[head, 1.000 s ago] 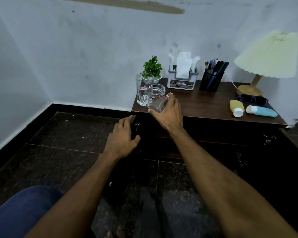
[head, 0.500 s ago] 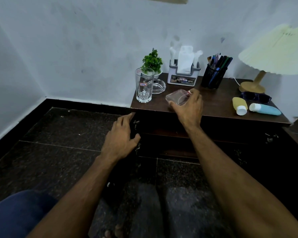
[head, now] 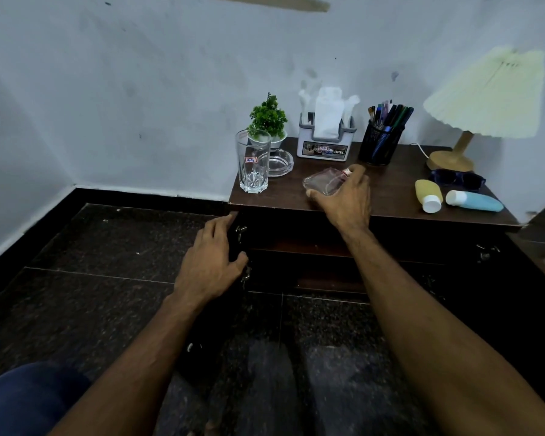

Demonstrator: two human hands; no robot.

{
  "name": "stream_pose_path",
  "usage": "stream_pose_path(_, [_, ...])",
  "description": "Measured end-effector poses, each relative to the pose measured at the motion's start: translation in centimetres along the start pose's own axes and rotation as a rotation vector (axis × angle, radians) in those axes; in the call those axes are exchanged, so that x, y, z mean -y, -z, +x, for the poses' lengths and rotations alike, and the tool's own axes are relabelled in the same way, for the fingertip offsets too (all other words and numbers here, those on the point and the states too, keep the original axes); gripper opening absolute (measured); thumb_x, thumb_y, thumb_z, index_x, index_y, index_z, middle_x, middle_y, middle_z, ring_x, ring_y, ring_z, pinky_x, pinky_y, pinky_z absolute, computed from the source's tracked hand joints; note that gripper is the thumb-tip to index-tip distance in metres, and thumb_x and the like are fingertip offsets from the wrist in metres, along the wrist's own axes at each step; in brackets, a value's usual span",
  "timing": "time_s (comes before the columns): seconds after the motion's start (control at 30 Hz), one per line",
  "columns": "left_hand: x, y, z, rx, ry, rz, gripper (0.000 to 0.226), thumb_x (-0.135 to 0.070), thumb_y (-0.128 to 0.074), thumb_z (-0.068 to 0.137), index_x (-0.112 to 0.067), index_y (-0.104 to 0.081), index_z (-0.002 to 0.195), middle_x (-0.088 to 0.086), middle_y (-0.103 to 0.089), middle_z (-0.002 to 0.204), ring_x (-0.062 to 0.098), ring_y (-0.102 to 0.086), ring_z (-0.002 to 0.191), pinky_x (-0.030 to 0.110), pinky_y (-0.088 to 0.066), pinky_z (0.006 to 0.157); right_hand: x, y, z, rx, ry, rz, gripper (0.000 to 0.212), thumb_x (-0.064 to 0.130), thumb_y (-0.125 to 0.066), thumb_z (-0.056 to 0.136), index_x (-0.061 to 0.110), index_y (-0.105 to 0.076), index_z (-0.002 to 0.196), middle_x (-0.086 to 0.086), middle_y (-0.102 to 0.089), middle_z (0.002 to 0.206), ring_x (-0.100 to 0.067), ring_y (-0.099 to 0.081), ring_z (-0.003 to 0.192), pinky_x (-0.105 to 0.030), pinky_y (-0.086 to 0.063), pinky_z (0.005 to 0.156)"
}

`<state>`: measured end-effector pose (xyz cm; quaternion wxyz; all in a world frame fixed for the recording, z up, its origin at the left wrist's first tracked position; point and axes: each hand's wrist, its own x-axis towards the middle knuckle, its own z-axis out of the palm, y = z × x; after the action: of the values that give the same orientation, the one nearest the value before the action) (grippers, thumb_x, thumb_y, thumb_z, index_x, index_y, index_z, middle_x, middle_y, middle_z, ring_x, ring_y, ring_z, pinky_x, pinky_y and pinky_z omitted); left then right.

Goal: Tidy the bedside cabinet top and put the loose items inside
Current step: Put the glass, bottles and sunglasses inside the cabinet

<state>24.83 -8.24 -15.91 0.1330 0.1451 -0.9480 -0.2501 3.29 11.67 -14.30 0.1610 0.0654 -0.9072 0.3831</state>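
Over the cabinet top (head: 390,196) — right hand (head: 346,196) grips small glass (head: 323,182).

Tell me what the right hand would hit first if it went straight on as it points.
The right hand, gripping a clear glass over the cabinet top, points toward the back. Probably the tissue holder comes first; the mesh pen cup stands just right of that line. Depth is unclear.

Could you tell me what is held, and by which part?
The right hand grips a clear glass around its side; the left hand lies at the edge of the cabinet door, grip unclear.
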Motion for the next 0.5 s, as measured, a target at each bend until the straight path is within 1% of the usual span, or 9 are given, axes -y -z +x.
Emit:
stream_pose_path(0.1, [0.0, -0.1, 0.1, -0.003, -0.007, 0.011, 0.077, -0.036, -0.066, 0.091, -0.027, -0.028, 0.157, 0.0, -0.037, 0.156, 0.024, -0.041, 0.14, 0.052, -0.047, 0.106, -0.7, 0.5, -0.1, 0.029, -0.002, 0.032, 0.119, 0.064, -0.09, 0.057, 0.013, -0.032, 0.147, -0.016, -0.045, 0.145, -0.034, -0.046, 0.135, -0.047, -0.045, 0.111])
stream_pose_path(0.17, [0.0, -0.1, 0.3, -0.013, 0.003, 0.002, 0.078, -0.036, -0.066, 0.091, -0.024, -0.029, 0.157, 0.002, -0.038, 0.156, 0.024, -0.041, 0.141, 0.051, -0.046, 0.107, -1.1, 0.9, -0.3, 0.036, 0.001, 0.054, 0.118, 0.069, -0.083, 0.065, 0.012, -0.027, 0.152, -0.016, -0.041, 0.151, -0.032, -0.042, 0.14, -0.047, -0.042, 0.116])
stream_pose_path(0.2, [0.0, -0.1, 0.5, -0.033, 0.017, -0.018, 0.078, -0.036, -0.067, 0.091, -0.021, -0.029, 0.158, 0.004, -0.04, 0.156, 0.025, -0.041, 0.141, 0.051, -0.046, 0.109, -1.5, 1.2, -0.5, 0.027, -0.003, 0.061, 0.112, 0.069, -0.078, 0.072, 0.013, -0.026, 0.153, -0.015, -0.04, 0.153, -0.031, -0.041, 0.141, -0.046, -0.04, 0.116])
stream_pose_path(0.27, [-0.3, -0.1, 1.1, -0.12, 0.051, -0.112, 0.08, -0.036, -0.07, 0.089, -0.017, -0.032, 0.157, 0.006, -0.044, 0.153, 0.024, -0.044, 0.14, 0.048, -0.045, 0.111, -2.5, 1.8, -0.8, -0.031, 0.016, 0.032, 0.091, 0.061, -0.066, 0.087, 0.012, -0.029, 0.153, -0.015, -0.041, 0.153, -0.031, -0.043, 0.14, -0.046, -0.041, 0.115])
stream_pose_path(0.33, [-1.1, -0.1, 2.3, -0.224, 0.076, -0.235, 0.082, -0.036, -0.073, 0.087, -0.017, -0.033, 0.157, 0.003, -0.046, 0.152, 0.019, -0.047, 0.138, 0.041, -0.045, 0.112, -3.8, 2.3, -1.1, -0.116, 0.081, -0.049, 0.066, 0.049, -0.053, 0.098, 0.01, -0.037, 0.149, -0.015, -0.049, 0.147, -0.031, -0.049, 0.134, -0.046, -0.043, 0.111])
stream_pose_path(0.4, [-2.3, -0.2, 4.2, -0.292, 0.082, -0.333, 0.086, -0.036, -0.076, 0.087, -0.018, -0.03, 0.158, 0.001, -0.045, 0.153, 0.014, -0.046, 0.137, 0.035, -0.044, 0.111, -5.2, 2.4, -1.2, -0.172, 0.16, -0.153, 0.049, 0.037, -0.046, 0.103, 0.008, -0.045, 0.142, -0.015, -0.058, 0.138, -0.031, -0.056, 0.127, -0.046, -0.042, 0.11])
stream_pose_path(0.5, [-3.8, -0.6, 8.2, -0.364, 0.101, -0.407, 0.096, -0.036, -0.082, 0.084, -0.015, -0.027, 0.16, 0.005, -0.043, 0.155, 0.016, -0.046, 0.139, 0.031, -0.042, 0.111, -6.6, 1.8, -1.4, -0.185, 0.262, -0.343, 0.038, 0.03, -0.043, 0.102, 0.008, -0.054, 0.132, -0.013, -0.063, 0.13, -0.03, -0.058, 0.121, -0.047, -0.04, 0.11])
